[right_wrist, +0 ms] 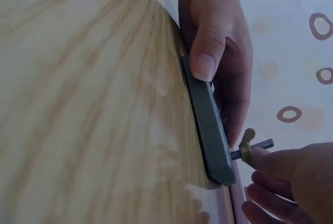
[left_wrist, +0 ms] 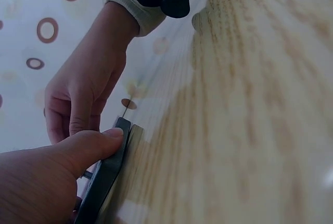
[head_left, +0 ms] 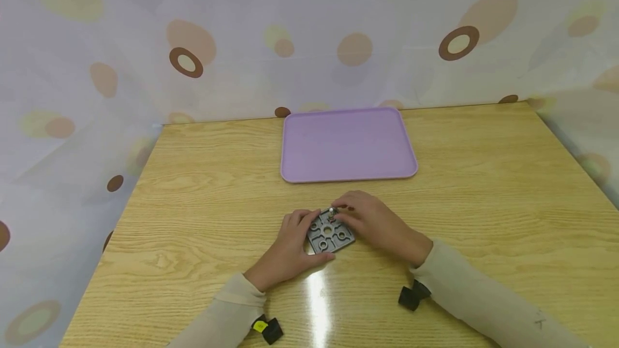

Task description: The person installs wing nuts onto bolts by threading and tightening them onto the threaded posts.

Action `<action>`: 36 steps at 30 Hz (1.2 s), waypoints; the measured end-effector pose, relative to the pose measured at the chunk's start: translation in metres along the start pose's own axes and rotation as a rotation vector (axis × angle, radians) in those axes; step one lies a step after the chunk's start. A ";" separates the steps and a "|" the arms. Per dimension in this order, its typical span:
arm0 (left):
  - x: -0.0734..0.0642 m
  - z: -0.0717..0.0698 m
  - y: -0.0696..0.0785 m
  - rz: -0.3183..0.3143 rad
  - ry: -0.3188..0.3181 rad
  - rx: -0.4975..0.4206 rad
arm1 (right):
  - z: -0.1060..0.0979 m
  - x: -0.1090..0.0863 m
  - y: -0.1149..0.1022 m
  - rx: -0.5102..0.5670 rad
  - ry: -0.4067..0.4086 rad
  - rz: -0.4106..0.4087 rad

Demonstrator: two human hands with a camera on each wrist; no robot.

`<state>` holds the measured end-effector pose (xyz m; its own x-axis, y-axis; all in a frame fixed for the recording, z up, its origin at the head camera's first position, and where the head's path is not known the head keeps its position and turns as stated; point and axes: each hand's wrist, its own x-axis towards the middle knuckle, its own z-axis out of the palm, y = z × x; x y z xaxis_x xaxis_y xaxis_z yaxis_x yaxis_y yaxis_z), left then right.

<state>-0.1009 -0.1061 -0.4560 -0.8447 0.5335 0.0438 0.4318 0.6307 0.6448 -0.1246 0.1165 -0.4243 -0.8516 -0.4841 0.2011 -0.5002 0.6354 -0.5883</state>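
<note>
A square grey metal plate with round holes lies on the wooden table in front of me. My left hand grips it by its edges, the thumb along the near side. At the plate's far corner a threaded bolt sticks up, carrying a brass-coloured wing nut partway along its thread. My right hand pinches this wing nut; the right wrist view shows thumb and fingertips at one wing. In the left wrist view my left thumb presses the rim of the plate.
A shallow purple tray lies at the back of the wooden table, beyond the hands. Behind and beside the table hangs a pale curtain with brown and peach ovals. Black camera mounts sit on both wrists.
</note>
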 end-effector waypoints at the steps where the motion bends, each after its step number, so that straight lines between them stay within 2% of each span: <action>1: 0.000 0.000 0.000 0.000 0.001 -0.002 | 0.000 0.000 0.000 -0.010 0.008 0.002; 6: 0.000 0.001 0.000 -0.003 0.004 -0.003 | -0.002 -0.002 0.002 -0.033 0.032 -0.008; 15: -0.001 0.001 0.000 -0.005 0.011 0.008 | -0.002 -0.003 0.001 0.005 0.010 -0.012; 24: -0.001 0.001 0.000 -0.002 0.004 0.004 | -0.001 -0.003 0.000 0.018 -0.015 0.028; 36: -0.001 0.001 0.000 0.007 0.012 0.007 | 0.004 0.002 -0.001 0.043 -0.049 -0.010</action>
<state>-0.1001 -0.1060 -0.4567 -0.8454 0.5309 0.0576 0.4400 0.6312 0.6388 -0.1256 0.1128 -0.4262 -0.8373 -0.5199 0.1692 -0.5005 0.6043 -0.6199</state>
